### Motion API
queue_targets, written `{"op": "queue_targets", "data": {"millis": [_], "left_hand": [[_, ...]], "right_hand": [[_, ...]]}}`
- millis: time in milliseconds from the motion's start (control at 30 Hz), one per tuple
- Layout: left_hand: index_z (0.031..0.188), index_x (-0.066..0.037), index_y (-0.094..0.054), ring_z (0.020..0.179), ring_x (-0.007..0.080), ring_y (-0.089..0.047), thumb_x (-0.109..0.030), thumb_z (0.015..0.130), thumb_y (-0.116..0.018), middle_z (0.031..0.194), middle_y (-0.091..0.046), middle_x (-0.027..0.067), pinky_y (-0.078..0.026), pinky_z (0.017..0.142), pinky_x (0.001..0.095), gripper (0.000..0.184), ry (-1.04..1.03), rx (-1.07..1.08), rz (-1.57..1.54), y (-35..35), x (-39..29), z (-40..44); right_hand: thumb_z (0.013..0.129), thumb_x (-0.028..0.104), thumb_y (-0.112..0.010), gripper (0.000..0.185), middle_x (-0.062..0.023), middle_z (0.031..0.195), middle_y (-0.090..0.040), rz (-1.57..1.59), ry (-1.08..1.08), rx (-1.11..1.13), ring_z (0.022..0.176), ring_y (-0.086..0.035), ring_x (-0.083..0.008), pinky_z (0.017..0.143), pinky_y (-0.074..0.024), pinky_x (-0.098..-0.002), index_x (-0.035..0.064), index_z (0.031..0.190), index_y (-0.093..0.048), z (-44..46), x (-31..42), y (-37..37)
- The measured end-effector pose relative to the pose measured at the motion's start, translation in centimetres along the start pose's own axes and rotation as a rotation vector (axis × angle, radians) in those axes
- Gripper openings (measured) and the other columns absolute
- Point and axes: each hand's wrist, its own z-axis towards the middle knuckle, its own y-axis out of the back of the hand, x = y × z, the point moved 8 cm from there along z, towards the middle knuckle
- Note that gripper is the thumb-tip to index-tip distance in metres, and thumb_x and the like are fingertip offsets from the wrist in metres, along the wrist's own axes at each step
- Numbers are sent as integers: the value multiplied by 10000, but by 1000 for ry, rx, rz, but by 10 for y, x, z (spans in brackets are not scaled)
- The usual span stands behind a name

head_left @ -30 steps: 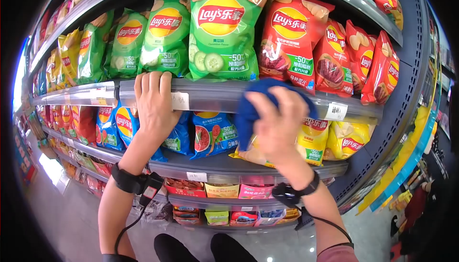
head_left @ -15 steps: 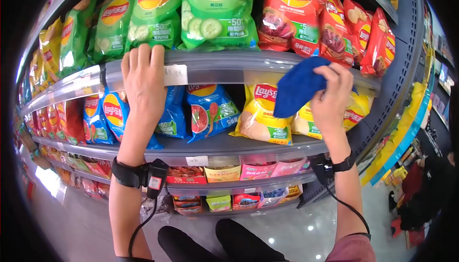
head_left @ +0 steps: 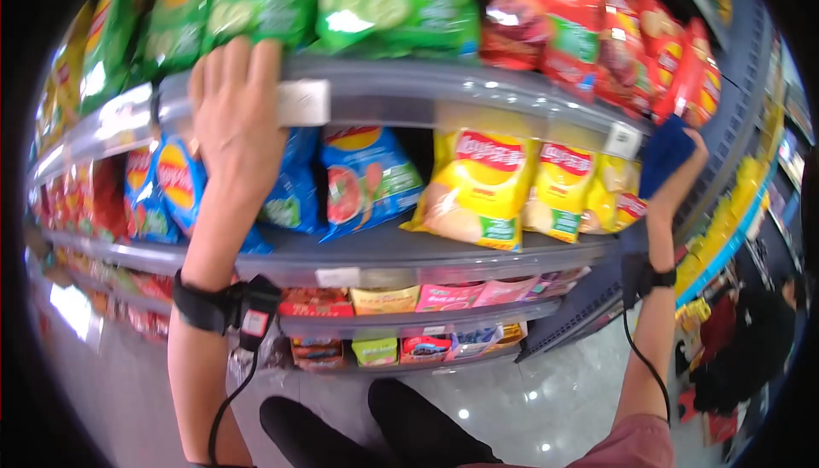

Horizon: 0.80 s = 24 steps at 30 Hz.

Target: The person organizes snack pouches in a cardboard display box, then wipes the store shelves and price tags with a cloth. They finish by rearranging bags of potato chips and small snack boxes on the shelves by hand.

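- Dark blue soft fabric cloth [head_left: 665, 161]: located at the right-hand end of the grey upper shelf with a clear plastic front strip [head_left: 392, 93]. The right hand [head_left: 680, 180] holds it, fingers clamped on the fabric and partly covered by it. Contact between cloth and shelf: cannot tell.
- Black wrist strap with a small box-shaped device [head_left: 205, 304]: fitted to the left wrist, with a thin black cable along the forearm. A matching black strap [head_left: 657, 279] is fitted to the right wrist.
- Left hand [head_left: 235, 131]: placed on the front of the upper shelf, fingers side by side and bent over its top edge. The thumb is hidden; whether the hand clamps the edge, cannot tell.
- White rectangular label [head_left: 304, 103]: on the front strip, just beside the left hand. A smaller white label [head_left: 623, 140] is near the cloth.
- Upper shelf: glossy green bags [head_left: 392, 7], then glossy red bags [head_left: 554, 20] to their right.
- Grey lower shelf [head_left: 444, 255]: shiny blue bags [head_left: 368, 180] near the left forearm; shiny yellow bags [head_left: 478, 186] left of the cloth.
- Bottom levels: small multicoloured packs [head_left: 384, 300], above the grey glossy floor [head_left: 520, 391].
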Motion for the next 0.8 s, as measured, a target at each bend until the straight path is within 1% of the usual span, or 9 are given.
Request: {"op": "queue_targets", "data": {"millis": [167,267,333,400,500,667,700,767,800], "left_hand": [[1202,-41,-425,1125,379,-437,47,584,-619,1181,-495,183,-302,1003,460,654,-80,-116,-161,20,-3,-6],[1132,-44,-505,1169,365,-443,47,599,-634,1206,-501,168,-262,1020,533,556,-125,-315,-317,53,-20,-46],[885,-53,-522,1013,406,-538,29,608,-654,1105,-548,203,-340,924,572,318,-65,-196,-323,69,-41,-112],[896,-56,-527,941,360,-571,-58,643,-664,1020,-574,162,-378,877,524,287,-34,222,-562,58,-67,-226],[1167,-56,-531,1226,312,-406,-124,708,-586,1274,-442,181,-270,1035,566,467,-181,1057,-535,69,-116,-400],[1311,-38,-419,1251,423,-360,-290,800,-694,1323,-406,226,-306,1044,539,633,1327,1454,-1107,140,-127,-544],[1311,-38,-419,1251,423,-360,-290,800,-694,1323,-406,226,-306,1044,539,633,1345,1454,-1098,137,-130,-536],[1404,-66,-255,1258,393,-362,-475,814,-631,1372,-346,199,-313,992,619,810,2218,880,-1788,124,-147,-522],[1425,-126,-208,1253,395,-372,-479,836,-591,1365,-371,183,-332,985,621,786,2309,596,-2068,110,-148,-499]], "right_hand": [[781,-6,-605,323,-80,1079,-474,490,-268,32,999,-509,-205,893,-417,-335,65,1061,-461,-81,82,1],[603,269,-754,392,-118,1060,-508,134,506,344,917,-523,-265,773,-420,-352,163,946,-596,-128,209,-1],[592,151,-677,375,-122,1011,-539,414,637,621,903,-547,-271,702,-446,-350,196,959,-614,-179,252,-35],[657,105,-624,393,-122,1041,-519,458,428,733,950,-539,-302,790,-420,-409,206,1035,-586,-217,264,-76],[657,87,-620,435,-119,1064,-507,473,327,651,969,-527,-318,819,-398,-433,214,1069,-566,-221,264,-80],[665,36,-577,388,-126,1073,-504,637,89,634,956,-512,-334,793,-392,-437,171,1026,-623,-214,262,-52],[657,36,-564,388,-131,1076,-508,729,55,647,941,-508,-336,791,-391,-444,157,1016,-646,-221,269,-39],[606,40,-612,440,-127,1082,-515,990,-14,811,954,-512,-336,789,-400,-451,158,1030,-636,-259,297,-19],[614,34,-634,468,-115,1085,-517,1059,13,960,988,-518,-330,798,-407,-443,153,1066,-614,-286,320,-11]]}}
